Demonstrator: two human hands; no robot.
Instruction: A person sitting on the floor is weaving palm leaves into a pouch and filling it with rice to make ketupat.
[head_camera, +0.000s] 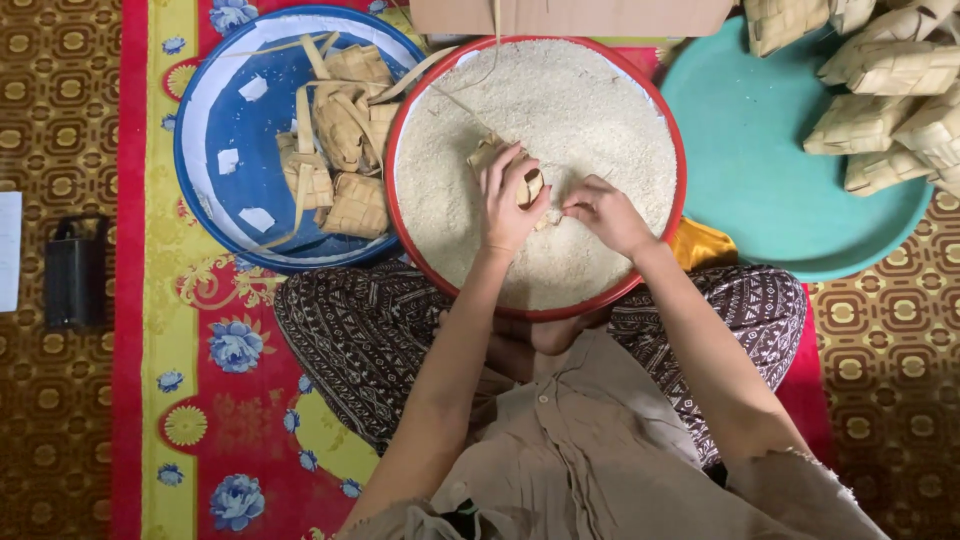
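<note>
Your left hand (510, 200) is curled around a small woven leaf pouch (492, 158), gripping it over the rice in the red-rimmed tray (680, 150). Your right hand (605, 212) is pinched nearly closed, fingertips (572, 208) meeting at the pouch's edge. Empty pouches (340, 150) lie in the blue tray (200, 110) on your left; finished ones (890, 90) sit on the teal tray (760, 150).

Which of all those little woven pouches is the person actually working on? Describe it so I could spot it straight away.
Find the red-rimmed tray of white rice in the middle. Above the rice, the left hand grips one woven pouch, with the right hand pinching beside it. It is the only pouch over the rice; the others lie in the blue tray on the left or the teal tray on the right.
</note>
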